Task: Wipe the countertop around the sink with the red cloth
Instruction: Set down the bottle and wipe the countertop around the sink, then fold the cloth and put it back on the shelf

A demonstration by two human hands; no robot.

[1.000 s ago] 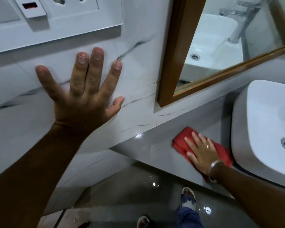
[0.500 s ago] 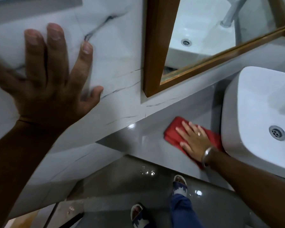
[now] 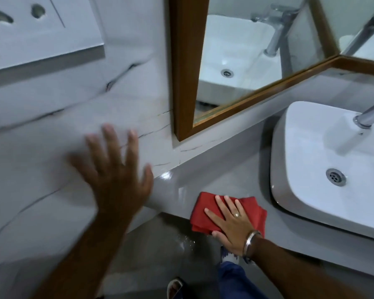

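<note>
A folded red cloth (image 3: pixel 205 214) lies on the grey countertop (image 3: pixel 220 175), near its front edge and left of the white sink (image 3: pixel 307 152). My right hand (image 3: pixel 231 225) presses flat on the cloth, fingers spread, a ring on one finger and a metal bangle at the wrist. My left hand (image 3: pixel 117 175) is blurred, fingers apart and holding nothing, in front of the marbled wall at the counter's left end. Whether it touches the wall is unclear.
A wood-framed mirror (image 3: pixel 235 61) hangs above the counter. A chrome tap (image 3: pixel 371 113) reaches over the sink. A white switch panel (image 3: pixel 37 29) sits at upper left on the wall. Below the counter edge are a glossy floor (image 3: pixel 151 255) and my feet.
My right hand has slid the cloth from the back of the counter toward its front edge. My left hand has dropped lower along the wall and is blurred with motion.
</note>
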